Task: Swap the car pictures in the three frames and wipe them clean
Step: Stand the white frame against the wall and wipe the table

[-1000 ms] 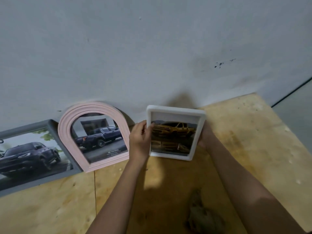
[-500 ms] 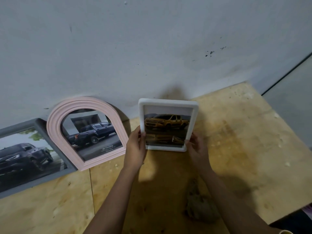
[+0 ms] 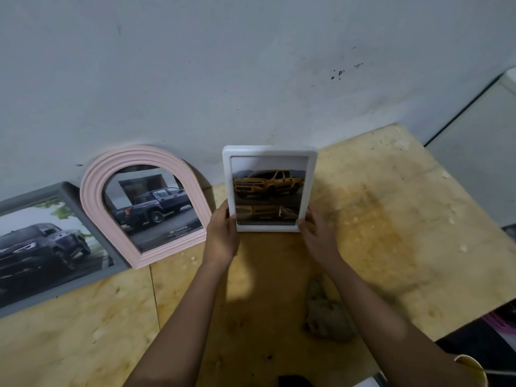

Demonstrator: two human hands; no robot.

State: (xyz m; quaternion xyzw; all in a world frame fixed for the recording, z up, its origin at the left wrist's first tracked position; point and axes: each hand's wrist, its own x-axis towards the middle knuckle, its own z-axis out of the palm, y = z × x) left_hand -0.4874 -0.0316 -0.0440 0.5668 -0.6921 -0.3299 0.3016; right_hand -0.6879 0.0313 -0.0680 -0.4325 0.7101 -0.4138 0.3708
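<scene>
A white rectangular frame [image 3: 268, 151] with a yellow pickup picture stands upright against the wall at the back of the wooden table [image 3: 391, 219]. My left hand [image 3: 222, 236] holds its lower left corner and my right hand [image 3: 317, 236] holds its lower right corner. To the left leans a pink arched frame [image 3: 92, 191] with a dark blue pickup picture. Farther left, a grey rectangular frame [image 3: 69, 191] shows a dark SUV, partly cut off by the image edge.
A crumpled brownish cloth [image 3: 325, 314] lies on the table under my right forearm. The grey wall [image 3: 251, 65] rises directly behind the frames. The table's right edge [image 3: 474, 311] drops off to the floor, with dark clutter below.
The white frame went from held above the table to standing on it against the wall. My right hand came from behind its right side to its lower right corner.
</scene>
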